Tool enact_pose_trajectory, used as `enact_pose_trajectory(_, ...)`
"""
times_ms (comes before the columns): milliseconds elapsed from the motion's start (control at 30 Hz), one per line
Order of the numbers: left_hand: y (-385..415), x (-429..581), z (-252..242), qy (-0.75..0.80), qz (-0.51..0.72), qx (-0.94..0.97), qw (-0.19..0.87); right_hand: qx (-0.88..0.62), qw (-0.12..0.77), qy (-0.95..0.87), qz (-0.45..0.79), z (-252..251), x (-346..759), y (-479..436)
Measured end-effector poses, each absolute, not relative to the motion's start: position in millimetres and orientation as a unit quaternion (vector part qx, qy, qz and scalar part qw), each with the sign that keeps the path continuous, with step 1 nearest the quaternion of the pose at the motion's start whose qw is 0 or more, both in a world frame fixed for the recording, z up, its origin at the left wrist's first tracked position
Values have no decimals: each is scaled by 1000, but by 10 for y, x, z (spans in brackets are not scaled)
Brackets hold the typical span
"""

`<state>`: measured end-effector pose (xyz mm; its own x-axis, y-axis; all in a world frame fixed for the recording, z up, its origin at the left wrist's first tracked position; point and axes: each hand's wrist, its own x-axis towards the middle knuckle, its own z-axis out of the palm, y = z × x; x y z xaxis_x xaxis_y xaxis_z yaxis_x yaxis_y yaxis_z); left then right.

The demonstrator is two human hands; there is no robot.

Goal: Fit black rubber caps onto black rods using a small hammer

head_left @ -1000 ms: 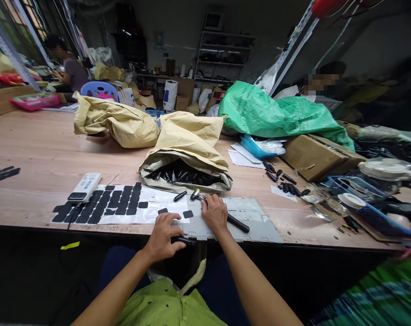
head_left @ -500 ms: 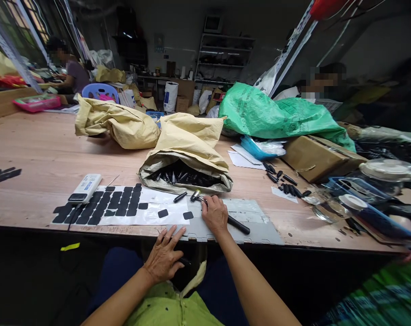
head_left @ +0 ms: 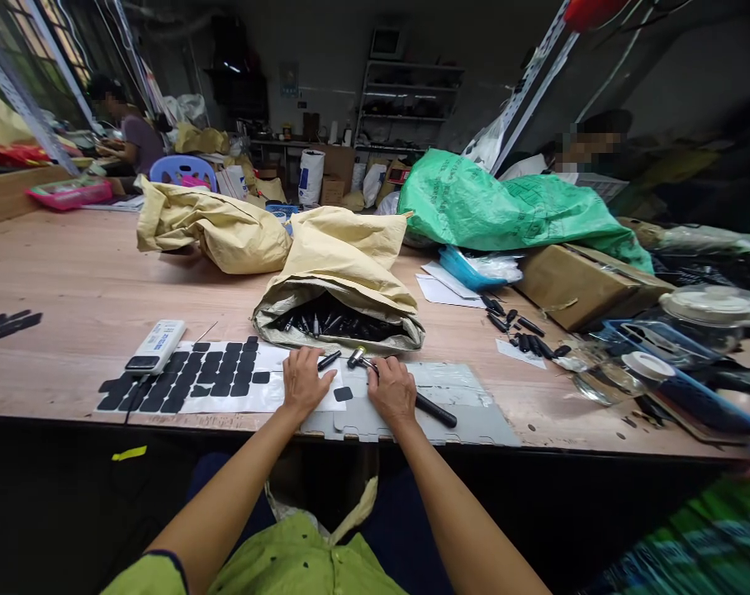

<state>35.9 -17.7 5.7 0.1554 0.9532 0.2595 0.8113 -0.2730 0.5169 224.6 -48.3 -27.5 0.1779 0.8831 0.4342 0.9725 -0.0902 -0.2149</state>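
My right hand (head_left: 391, 395) is wrapped round a small hammer (head_left: 437, 411) lying across the grey plate (head_left: 455, 388). The hammer's metal head points left and its black handle sticks out to the right. My left hand (head_left: 305, 382) reaches over the white sheet (head_left: 226, 403) with its fingers apart, nothing visibly in them. Just right of its fingertips lies a slim black pen-like part (head_left: 329, 360); whether they touch it I cannot tell. One black square pad (head_left: 344, 394) lies between my hands. Behind them a paper sack (head_left: 350, 268) gapes open, full of similar black parts.
Rows of black pads (head_left: 214, 368) and a white device (head_left: 156, 347) with a cable are on the left. To the right stand a cardboard box (head_left: 589, 285), glass jars (head_left: 604, 384), loose black parts (head_left: 527, 339) and a green sack (head_left: 505, 207). Two people sit farther back.
My left hand has risen from below the table edge onto the white sheet, now covering one square pad. The dark piece by its thumb is out of sight. My right hand stays on the hammer.
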Motion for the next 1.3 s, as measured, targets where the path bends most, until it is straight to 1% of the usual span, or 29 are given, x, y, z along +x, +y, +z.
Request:
enact_pose_trajectory(133, 40, 310, 34, 579, 221, 768, 164, -731, 232, -634, -95, -275, 2248, -478)
enact_pose_trajectory(333, -64, 50, -12, 500, 212, 814, 207, -737, 221, -633, -85, -285, 2250, -469)
enact_pose_trajectory(533, -74, 13, -31, 497, 216, 809, 229, -734, 230, -637, -50, -245, 2305, -473)
enact_pose_trajectory(633, -55, 27, -27, 504, 224, 800, 238, -712, 270, -647, -23, -152, 2277, -509)
enact_pose_trajectory(767, -46, 32, -43, 508, 226, 797, 236, -666, 363, -651, 32, 7, 2092, -592)
enact_pose_trajectory(833, -44, 33, -54, 512, 226, 794, 238, -640, 381, -664, 67, 63, 1973, -633)
enact_pose_trajectory(967, -37, 37, -56, 520, 227, 784, 252, -621, 362, -690, 86, 77, 1795, -700)
enact_pose_trajectory(1200, -29, 46, -41, 530, 211, 782, 251, -643, 291, -708, 21, -41, 1707, -776)
enact_pose_trajectory(1300, -30, 49, -52, 530, 220, 776, 260, -649, 297, -700, 28, -22, 1732, -785)
